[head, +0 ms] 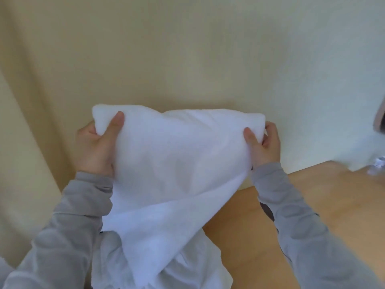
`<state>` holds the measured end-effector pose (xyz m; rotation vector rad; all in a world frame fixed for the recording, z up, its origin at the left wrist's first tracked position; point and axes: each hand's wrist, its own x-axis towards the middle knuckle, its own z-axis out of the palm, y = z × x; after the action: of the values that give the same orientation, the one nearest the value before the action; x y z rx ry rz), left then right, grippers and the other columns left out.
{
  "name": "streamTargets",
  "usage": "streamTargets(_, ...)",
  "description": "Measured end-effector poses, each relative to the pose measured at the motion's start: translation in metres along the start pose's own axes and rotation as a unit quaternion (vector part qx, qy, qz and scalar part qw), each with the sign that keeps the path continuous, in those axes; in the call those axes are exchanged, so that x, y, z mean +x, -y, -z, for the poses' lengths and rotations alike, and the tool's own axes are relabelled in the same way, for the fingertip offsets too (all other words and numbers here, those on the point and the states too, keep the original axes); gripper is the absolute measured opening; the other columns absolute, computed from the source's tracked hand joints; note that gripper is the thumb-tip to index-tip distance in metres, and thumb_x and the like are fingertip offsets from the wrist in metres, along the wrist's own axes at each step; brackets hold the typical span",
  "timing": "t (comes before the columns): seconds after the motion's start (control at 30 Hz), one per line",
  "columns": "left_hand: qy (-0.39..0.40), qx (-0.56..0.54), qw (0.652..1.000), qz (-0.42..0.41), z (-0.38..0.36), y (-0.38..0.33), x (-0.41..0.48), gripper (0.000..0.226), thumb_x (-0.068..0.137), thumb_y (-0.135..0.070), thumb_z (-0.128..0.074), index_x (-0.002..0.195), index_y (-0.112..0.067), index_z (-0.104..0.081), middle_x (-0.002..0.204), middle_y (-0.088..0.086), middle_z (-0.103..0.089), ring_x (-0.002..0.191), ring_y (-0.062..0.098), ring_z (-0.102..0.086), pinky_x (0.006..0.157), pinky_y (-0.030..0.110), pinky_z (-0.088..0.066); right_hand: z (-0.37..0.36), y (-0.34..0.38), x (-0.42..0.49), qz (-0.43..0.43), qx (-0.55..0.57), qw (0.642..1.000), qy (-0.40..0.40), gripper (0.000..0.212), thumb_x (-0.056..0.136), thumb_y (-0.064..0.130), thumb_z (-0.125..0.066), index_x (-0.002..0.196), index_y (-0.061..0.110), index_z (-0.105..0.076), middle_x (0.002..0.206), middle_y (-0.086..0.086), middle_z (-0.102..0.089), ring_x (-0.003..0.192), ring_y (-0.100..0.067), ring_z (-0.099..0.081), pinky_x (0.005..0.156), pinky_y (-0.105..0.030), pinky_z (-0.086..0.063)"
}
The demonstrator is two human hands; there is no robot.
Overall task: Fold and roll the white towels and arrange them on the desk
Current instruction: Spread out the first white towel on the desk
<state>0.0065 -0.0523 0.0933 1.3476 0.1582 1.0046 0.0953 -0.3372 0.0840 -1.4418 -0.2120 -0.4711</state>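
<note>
Two hands hold up a white towel (pixel 177 159) by its upper corners. The left hand (pixel 96 147) pinches the upper left corner, with the thumb (pixel 115 126) pressed flat on the near face of the cloth and the fingers curled behind it. The right hand (pixel 264 144) grips the upper right corner the same way, its thumb (pixel 251 138) in front and its fingertips wrapped round the towel's edge. The top edge is stretched fairly straight between the two grips, and it looks thick, as if doubled over. From the grips the towel hangs down and toward the person, narrowing in soft diagonal folds. Its lower end bunches at the bottom of the view between the forearms, and it cannot be told whether that end rests on anything. Both arms wear grey sleeves (pixel 68 226) that reach to the wrists. Below and to the right of the right hand lies a light wooden desk (pixel 323 195), with the towel raised above its near left part. Behind the grips stands a plain cream wall (pixel 187 49). To the far left of the left hand hangs pale draped fabric (pixel 20 142). Far to the right of the right hand, at the edge of the view, is a dark object (pixel 380 126), too blurred to identify.
</note>
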Motion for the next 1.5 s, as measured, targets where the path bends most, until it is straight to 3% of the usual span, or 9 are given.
streamTargets(0.27, 0.039, -0.072, 0.993, -0.084, -0.118, -0.058, -0.031, 0.031, 0.073, -0.045, -0.074, 0.07, -0.021, -0.055, 0.074, 0.002, -0.055, 0.071, 0.016, -0.048, 0.061, 0.026, -0.042, 0.105, 0.059, 0.038, 0.057, 0.065, 0.995, -0.042, 0.019, 0.087, 0.01, -0.061, 0.086, 0.025, -0.049, 0.084, -0.004, -0.061, 0.073, -0.018, -0.057, 0.068, -0.033, -0.049)
streamTargets(0.47, 0.062, -0.114, 0.99, -0.052, -0.216, -0.051, -0.089, 0.041, 0.069, -0.05, -0.077, 0.073, -0.018, -0.052, 0.086, 0.009, -0.049, 0.077, 0.02, -0.046, 0.068, 0.034, -0.04, 0.222, 0.077, 0.066, 0.083, 0.063, 0.993, -0.048, 0.02, 0.086, 0.011, -0.062, 0.085, 0.028, -0.051, 0.094, -0.011, -0.061, 0.08, -0.022, -0.058, 0.075, -0.042, -0.051)
streamTargets(0.63, 0.057, -0.119, 0.991, -0.01, -0.292, -0.024, -0.143, 0.035, 0.073, -0.041, -0.074, 0.057, -0.025, -0.047, 0.063, -0.005, -0.049, 0.064, 0.014, -0.044, 0.058, 0.026, -0.039, 0.306, 0.067, 0.09, 0.074, 0.031, 0.995, -0.061, 0.022, 0.086, 0.009, -0.062, 0.085, 0.029, -0.052, 0.094, -0.012, -0.061, 0.082, -0.024, -0.057, 0.08, -0.051, -0.051)
streamTargets(0.8, 0.074, -0.098, 0.992, 0.01, -0.35, 0.002, -0.17, 0.049, 0.075, -0.038, -0.074, 0.053, -0.024, -0.032, 0.049, -0.013, -0.037, 0.052, 0.007, -0.032, 0.049, 0.023, -0.029, 0.365, 0.048, 0.114, 0.055, 0.019, 0.995, -0.078, 0.022, 0.084, 0.015, -0.064, 0.084, 0.034, -0.054, 0.097, -0.017, -0.062, 0.082, -0.026, -0.058, 0.081, -0.052, -0.051)
streamTargets(1.03, 0.145, -0.052, 0.988, -0.009, -0.426, 0.031, -0.158, 0.04, 0.071, -0.042, -0.074, 0.08, -0.009, -0.053, 0.082, 0.01, -0.046, 0.074, 0.019, -0.042, 0.064, 0.033, -0.037, 0.409, -0.006, 0.151, 0.024, 0.009, 0.992, -0.126, 0.021, 0.084, 0.017, -0.065, 0.083, 0.034, -0.052, 0.092, -0.011, -0.062, 0.079, -0.024, -0.057, 0.074, -0.045, -0.052)
streamTargets(1.2, 0.203, 0.028, 0.978, 0.032, -0.501, 0.104, -0.139, 0.034, 0.076, -0.035, -0.074, 0.064, -0.014, -0.05, 0.063, 0.004, -0.045, 0.057, 0.012, -0.04, 0.053, 0.024, -0.033, 0.433, -0.082, 0.187, -0.035, -0.021, 0.983, -0.179, 0.021, 0.085, 0.017, -0.065, 0.088, 0.031, -0.049, 0.104, -0.013, -0.062, 0.082, -0.021, -0.058, 0.078, -0.04, -0.052)
streamTargets(1.33, 0.279, 0.215, 0.927, 0.127, -0.571, 0.209, -0.129, 0.044, 0.084, -0.049, -0.062, 0.102, -0.01, -0.063, 0.101, 0.01, -0.064, 0.093, 0.022, -0.061, 0.082, 0.032, -0.048, 0.457, -0.166, 0.217, -0.121, -0.07, 0.961, -0.24, 0.031, 0.083, 0.02, -0.067, 0.108, 0.022, -0.048, 0.113, -0.012, -0.058, 0.092, -0.022, -0.057, 0.083, -0.039, -0.051)
streamTargets(1.4, 0.319, 0.379, 0.853, 0.164, -0.592, 0.26, -0.141, 0.073, 0.085, -0.065, -0.046, 0.14, -0.017, -0.038, 0.138, 0.01, -0.046, 0.128, 0.029, -0.041, 0.107, 0.043, -0.032, 0.472, -0.211, 0.223, -0.198, -0.088, 0.939, -0.268, 0.046, 0.083, 0.022, -0.068, 0.122, 0.017, -0.046, 0.116, -0.006, -0.055, 0.097, -0.023, -0.057, 0.086, -0.038, -0.049)
streamTargets(1.5, 0.327, 0.444, 0.807, 0.212, -0.59, 0.324, -0.182, 0.083, 0.085, -0.068, -0.04, 0.15, -0.022, -0.013, 0.153, 0.008, -0.021, 0.139, 0.029, -0.021, 0.112, 0.044, -0.019, 0.492, -0.281, 0.224, -0.356, -0.076, 0.887, -0.285, 0.053, 0.083, 0.013, -0.069, 0.128, 0.006, -0.043, 0.125, -0.016, -0.053, 0.109, -0.032, -0.055, 0.096, -0.046, -0.046)
